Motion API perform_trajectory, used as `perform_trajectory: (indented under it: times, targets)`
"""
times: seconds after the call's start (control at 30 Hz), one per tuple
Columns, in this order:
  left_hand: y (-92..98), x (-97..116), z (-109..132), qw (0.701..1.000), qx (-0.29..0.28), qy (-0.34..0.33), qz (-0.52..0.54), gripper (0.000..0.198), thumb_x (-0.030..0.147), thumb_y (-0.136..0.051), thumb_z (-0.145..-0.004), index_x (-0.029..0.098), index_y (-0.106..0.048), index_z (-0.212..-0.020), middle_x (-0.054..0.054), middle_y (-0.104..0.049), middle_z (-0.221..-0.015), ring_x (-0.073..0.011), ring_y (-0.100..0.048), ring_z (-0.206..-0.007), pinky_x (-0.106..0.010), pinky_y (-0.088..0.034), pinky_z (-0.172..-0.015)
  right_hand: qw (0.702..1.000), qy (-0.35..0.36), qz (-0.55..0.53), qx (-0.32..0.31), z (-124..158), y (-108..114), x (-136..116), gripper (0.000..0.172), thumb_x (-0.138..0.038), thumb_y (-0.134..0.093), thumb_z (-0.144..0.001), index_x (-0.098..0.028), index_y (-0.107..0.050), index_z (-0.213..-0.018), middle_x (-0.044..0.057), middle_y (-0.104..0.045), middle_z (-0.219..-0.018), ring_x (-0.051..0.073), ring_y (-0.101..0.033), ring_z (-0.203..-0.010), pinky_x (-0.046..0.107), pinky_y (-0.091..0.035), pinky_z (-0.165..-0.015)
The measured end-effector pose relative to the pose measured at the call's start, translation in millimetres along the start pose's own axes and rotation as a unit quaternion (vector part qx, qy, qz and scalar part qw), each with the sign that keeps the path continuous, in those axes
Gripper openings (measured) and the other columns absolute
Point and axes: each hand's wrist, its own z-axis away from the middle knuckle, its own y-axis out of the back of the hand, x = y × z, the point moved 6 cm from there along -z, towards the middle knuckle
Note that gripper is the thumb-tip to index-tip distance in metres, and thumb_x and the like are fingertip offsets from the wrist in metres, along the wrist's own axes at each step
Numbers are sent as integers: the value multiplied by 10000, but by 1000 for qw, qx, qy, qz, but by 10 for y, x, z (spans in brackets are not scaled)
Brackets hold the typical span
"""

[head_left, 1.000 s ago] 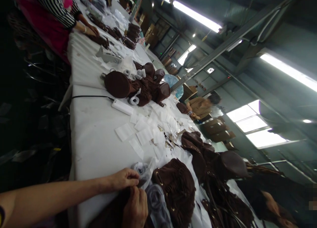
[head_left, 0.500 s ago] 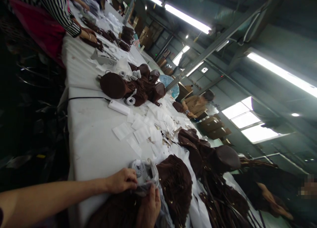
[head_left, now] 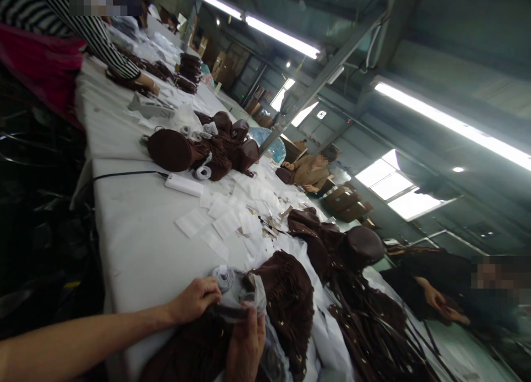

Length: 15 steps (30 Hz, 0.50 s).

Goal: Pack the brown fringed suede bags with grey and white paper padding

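Note:
My left hand (head_left: 194,300) is closed, pinching the edge of a thin grey plastic bag (head_left: 236,293) near the table's front edge. My right hand (head_left: 245,346) grips the same bag from below, fingers curled on its lower edge. The bag lies over a brown fringed bag (head_left: 286,304) directly under my hands. A small white roll (head_left: 223,275) sits just above my left hand.
A long table with a white cloth (head_left: 141,244) carries scattered white slips (head_left: 215,221), a white power strip (head_left: 183,185) with a black cable, and piles of brown bags (head_left: 199,147). A person in a striped sleeve (head_left: 95,31) works at the far left; other people sit across the table.
The view has shifted left and downward. My right hand has risen and taken the grey plastic bag's lower edge; the bag is now stretched between both hands.

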Motion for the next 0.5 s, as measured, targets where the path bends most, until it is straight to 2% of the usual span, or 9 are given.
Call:
perform_trajectory:
  times: [0.07, 0.17, 0.27, 0.33, 0.4, 0.5]
  targets:
    - [-12, -4, 10, 1000, 5, -3, -17, 219, 261, -495, -856, 171, -613, -694, -30, -607, -751, -164, -573, -754, -255, -428, -730, 995, -61, -74, 22, 14, 20, 86, 351, -466, -453, -894, -158, -618, -873, 68, -679, -779, 201, -673, -707, 321, -542, -640]
    - [-44, -22, 22, 999, -8, -18, -38, 236, 269, -473, -866, 175, -600, -691, -31, -600, -756, -167, -571, -761, -256, -426, -735, 979, -125, -152, 43, 51, 22, 142, 408, -543, -476, -861, -163, -619, -826, 15, -625, -647, 169, -621, -575, 295, -520, -553]
    - [-55, -55, 18, 998, -21, -19, -51, 259, 302, -462, -875, 179, -596, -691, -33, -607, -767, -172, -570, -769, -258, -431, -741, 976, -133, -155, 72, 85, 75, 55, 343, -484, -584, -824, -164, -625, -942, 17, -664, -758, 167, -643, -678, 279, -526, -622]
    - [-50, -77, 11, 998, -24, -12, -56, 273, 324, -459, -876, 184, -592, -683, -30, -613, -757, -176, -570, -763, -261, -437, -738, 975, -131, -146, 102, 114, 151, -42, 334, -459, -629, -799, -152, -637, -932, 53, -692, -869, 191, -662, -795, 287, -529, -696]
    - [-42, -89, 9, 998, -22, -5, -63, 281, 337, -456, -874, 190, -589, -675, -25, -614, -740, -180, -573, -752, -266, -442, -733, 973, -130, -139, 129, 147, 243, -152, 385, -502, -580, -823, -139, -649, -931, 76, -704, -887, 204, -668, -825, 291, -529, -712]
    - [-34, -88, 23, 997, -18, -6, -71, 287, 358, -450, -875, 198, -599, -689, -23, -621, -741, -188, -582, -748, -277, -448, -733, 972, -130, -114, 162, 189, 397, -338, 500, -573, -461, -870, -142, -627, -1063, 66, -715, -825, 197, -674, -795, 294, -529, -726]
